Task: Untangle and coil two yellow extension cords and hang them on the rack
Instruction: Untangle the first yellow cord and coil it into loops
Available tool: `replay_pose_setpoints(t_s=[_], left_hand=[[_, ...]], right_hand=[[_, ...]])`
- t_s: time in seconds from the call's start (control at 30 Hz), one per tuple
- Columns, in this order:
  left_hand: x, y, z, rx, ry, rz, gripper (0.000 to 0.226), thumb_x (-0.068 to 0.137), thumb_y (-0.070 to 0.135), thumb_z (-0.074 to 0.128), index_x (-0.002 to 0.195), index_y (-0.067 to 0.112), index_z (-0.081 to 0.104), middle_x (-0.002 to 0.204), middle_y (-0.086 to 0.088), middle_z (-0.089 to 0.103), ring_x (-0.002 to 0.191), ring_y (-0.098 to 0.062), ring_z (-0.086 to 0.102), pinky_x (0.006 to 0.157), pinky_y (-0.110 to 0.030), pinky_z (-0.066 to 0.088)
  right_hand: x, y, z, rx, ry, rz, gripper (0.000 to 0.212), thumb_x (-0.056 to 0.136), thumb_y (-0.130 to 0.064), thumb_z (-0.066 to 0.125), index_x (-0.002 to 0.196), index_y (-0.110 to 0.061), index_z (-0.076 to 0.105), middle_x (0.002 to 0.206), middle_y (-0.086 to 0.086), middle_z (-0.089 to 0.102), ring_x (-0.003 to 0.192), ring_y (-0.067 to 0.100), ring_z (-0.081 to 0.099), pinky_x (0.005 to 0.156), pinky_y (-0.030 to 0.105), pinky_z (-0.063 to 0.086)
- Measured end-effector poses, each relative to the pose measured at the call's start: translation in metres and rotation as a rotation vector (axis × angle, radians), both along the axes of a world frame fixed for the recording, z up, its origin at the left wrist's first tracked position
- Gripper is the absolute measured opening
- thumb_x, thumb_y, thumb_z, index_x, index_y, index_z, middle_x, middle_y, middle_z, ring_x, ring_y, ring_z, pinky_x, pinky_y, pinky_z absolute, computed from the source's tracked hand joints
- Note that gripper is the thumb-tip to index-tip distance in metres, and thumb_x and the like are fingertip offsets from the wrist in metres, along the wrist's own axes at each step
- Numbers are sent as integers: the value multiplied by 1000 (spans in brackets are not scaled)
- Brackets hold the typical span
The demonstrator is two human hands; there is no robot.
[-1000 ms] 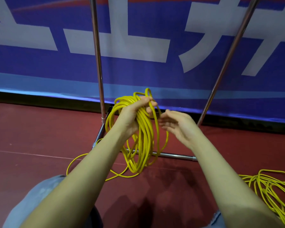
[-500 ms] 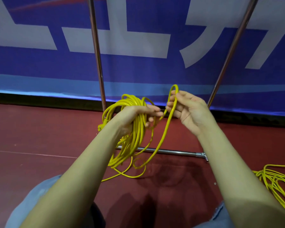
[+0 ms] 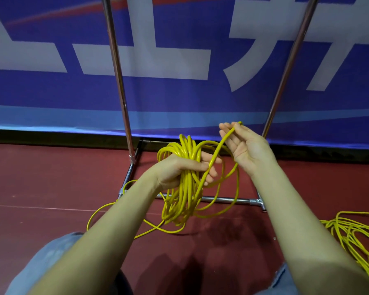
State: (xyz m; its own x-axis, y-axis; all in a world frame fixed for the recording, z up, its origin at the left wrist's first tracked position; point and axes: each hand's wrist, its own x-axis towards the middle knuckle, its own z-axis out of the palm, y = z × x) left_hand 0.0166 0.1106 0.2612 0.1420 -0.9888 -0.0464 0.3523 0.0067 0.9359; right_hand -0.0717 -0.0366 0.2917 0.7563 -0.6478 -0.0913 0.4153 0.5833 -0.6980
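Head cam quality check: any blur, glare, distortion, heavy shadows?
Head view: wide-angle bends the rack poles outward; glare streaks on the coiled cord in the left hand; soft arm shadows on the floor; right hand sharp, banner slightly soft.

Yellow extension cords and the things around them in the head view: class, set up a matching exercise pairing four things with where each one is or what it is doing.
Things:
1. left hand
2. right hand
3. second yellow cord
4. rack base bar

States:
A. lies loose on the red floor, right edge
B. grips the coiled bundle
C. lifts a single strand
D. runs across behind the hanging loops

Pairs: 1-B, 2-C, 3-A, 4-D
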Motion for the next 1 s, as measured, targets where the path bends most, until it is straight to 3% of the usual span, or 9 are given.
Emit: replay_pose_setpoints(t_s=[0.07,0.23,0.37,0.43,0.5,0.57,0.73,0.87,1.0], left_hand=[[-3,-2,0,-20,-2,38,19,69,4,73,87,12,73,76,-8,69,66,-18,68,61,-27,55],[-5,-8,9,-107,178,406,17,86,-6,45,90,5,57,74,-8,72,68,-18,71,62,-28,57],[11,-9,14,-197,466,615,23,95,-3,39,86,7,57,83,-9,74,77,-16,72,68,-27,59],[20,-8,11,-218,514,679,17,94,-2,42,90,10,53,87,-8,74,85,-15,71,70,-29,58],[25,-6,8,-222,519,725,15,94,-2,43,92,10,51,87,-8,74,88,-14,70,78,-30,55],[26,-5,7,-228,515,740,15,94,-4,43,94,8,52,88,-9,73,85,-17,71,81,-30,54],[31,-1,12,-171,484,709,23,94,-6,37,104,1,56,94,-12,69,78,-17,71,69,-26,57],[24,1,8,55,219,629,23,91,-7,38,93,2,59,88,-12,70,67,-15,71,60,-22,57],[13,1,3,189,15,327,20,90,-9,43,92,1,60,79,-11,73,71,-18,71,65,-25,56]], right_hand=[[-2,-1,-3,-56,32,26,10,95,-1,48,87,0,55,70,12,71,70,21,72,59,26,57],[-7,1,-6,-252,214,139,10,93,-3,50,88,-3,58,67,8,71,59,15,69,53,21,55],[-2,16,-20,-423,344,340,10,92,-9,53,89,-9,63,82,7,70,68,15,67,64,23,55],[3,25,-28,-521,377,434,8,89,-12,58,95,-11,64,89,6,69,76,15,66,73,25,53],[8,32,-33,-627,435,425,13,85,-9,64,97,-11,65,88,5,68,75,11,66,73,23,52],[12,37,-36,-737,487,403,10,83,-6,67,92,-10,67,80,3,68,67,6,65,65,20,52],[12,41,-27,-850,437,355,9,88,-5,61,84,-10,67,68,1,63,56,4,61,59,22,54],[4,30,-8,-680,300,225,16,95,-10,50,88,-11,65,64,2,51,49,8,51,47,24,51],[-1,17,0,-450,202,149,18,97,-11,45,90,-8,62,59,-2,53,47,9,50,44,21,44]])
